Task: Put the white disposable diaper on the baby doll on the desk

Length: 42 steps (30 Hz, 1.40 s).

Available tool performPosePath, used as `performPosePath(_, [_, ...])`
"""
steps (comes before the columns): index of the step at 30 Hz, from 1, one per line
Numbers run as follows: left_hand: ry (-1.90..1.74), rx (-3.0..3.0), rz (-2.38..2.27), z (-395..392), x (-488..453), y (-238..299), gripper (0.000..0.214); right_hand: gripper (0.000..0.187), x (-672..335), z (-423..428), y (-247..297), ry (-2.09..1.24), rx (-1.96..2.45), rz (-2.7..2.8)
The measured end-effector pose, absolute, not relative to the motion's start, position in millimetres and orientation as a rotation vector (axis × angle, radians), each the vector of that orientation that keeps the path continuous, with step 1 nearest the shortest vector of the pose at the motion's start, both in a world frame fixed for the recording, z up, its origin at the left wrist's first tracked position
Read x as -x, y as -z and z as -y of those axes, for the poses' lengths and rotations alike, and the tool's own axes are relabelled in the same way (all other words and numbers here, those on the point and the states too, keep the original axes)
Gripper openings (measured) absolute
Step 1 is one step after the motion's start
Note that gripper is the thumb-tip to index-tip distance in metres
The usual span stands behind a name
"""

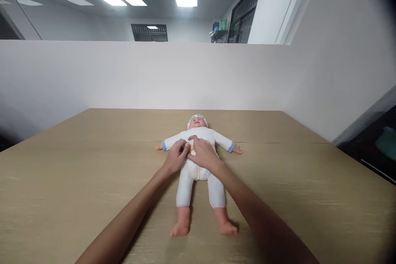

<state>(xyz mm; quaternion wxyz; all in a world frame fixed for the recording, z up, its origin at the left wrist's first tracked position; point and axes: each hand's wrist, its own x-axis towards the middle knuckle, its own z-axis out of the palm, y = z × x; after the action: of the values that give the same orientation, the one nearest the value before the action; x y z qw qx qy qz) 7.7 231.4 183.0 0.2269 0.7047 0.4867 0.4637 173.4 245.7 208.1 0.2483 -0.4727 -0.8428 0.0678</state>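
Note:
A baby doll [185,189] lies on its back on the wooden table, its head at the far end and its arms spread. It wears a white suit with blue cuffs, a white headband with lettering, and a white diaper [198,172] with yellow marks at the waist. My left hand [177,156] is closed in a pinch at the diaper's left side near the waist. Across the diaper's front rests my right hand [202,153], its index finger stretched out and thumb apart, close to my left fingertips. What lies under the fingers is partly hidden.
The brown tabletop [93,173] reaches back to a low white partition [154,74]. A dark open space with a greenish object [386,144] lies beyond the table's right edge. Past the partition stands a shelf with several items [219,29].

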Motion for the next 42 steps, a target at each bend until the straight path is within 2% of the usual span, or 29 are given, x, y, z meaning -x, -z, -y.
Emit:
performPosePath(2, [-1.2, -2.004, -1.302, -233.6, -7.9, -189.7, 0.038, 0.065, -175.1, -247.6, -209.4, -0.244, 1.298, 2.296])
performPosePath(4, [-1.116, -2.055, -1.268, -235.1, -6.5, -196.1, 0.037, 0.072, -176.5, -249.5, -210.4, -0.277, 1.283, 2.302])
performPosePath(13, [-0.958, -1.958, -1.086, -240.5, 1.6, -203.4, 0.042, 0.06, -179.7, -248.1, -215.0, -0.379, 1.183, 2.29])
performPosePath(18, [-0.927, -1.837, -1.047, -247.9, 1.1, -201.8, 0.041, 0.062, -191.3, -249.8, -224.4, -0.685, 1.119, 2.297])
performPosePath(21, [-0.951, -1.788, -1.049, -248.9, -0.1, -199.5, 0.044, 0.053, -193.4, -253.1, -223.6, -0.818, 1.13, 2.155])
performPosePath(27, [-1.103, -1.658, -1.106, -248.8, -4.5, -187.1, 0.048, 0.028, -198.5, -260.4, -231.8, -0.771, 1.135, 1.768])
performPosePath(33, [-1.15, -1.587, -1.159, -247.1, -9.2, -183.2, 0.047, 0.028, -235.3, -248.9, -246.2, -0.558, 1.124, 1.72])
performPosePath(38, [-1.186, -1.576, -1.137, -250.3, -8.2, -177.8, 0.048, 0.023, -254.0, -227.0, -220.0, -0.395, 1.202, 1.857])
performPosePath(42, [-1.256, -1.583, -1.059, -253.3, -6.0, -164.8, 0.046, 0.032, -248.0, -223.4, -207.2, -0.33, 1.262, 1.994])
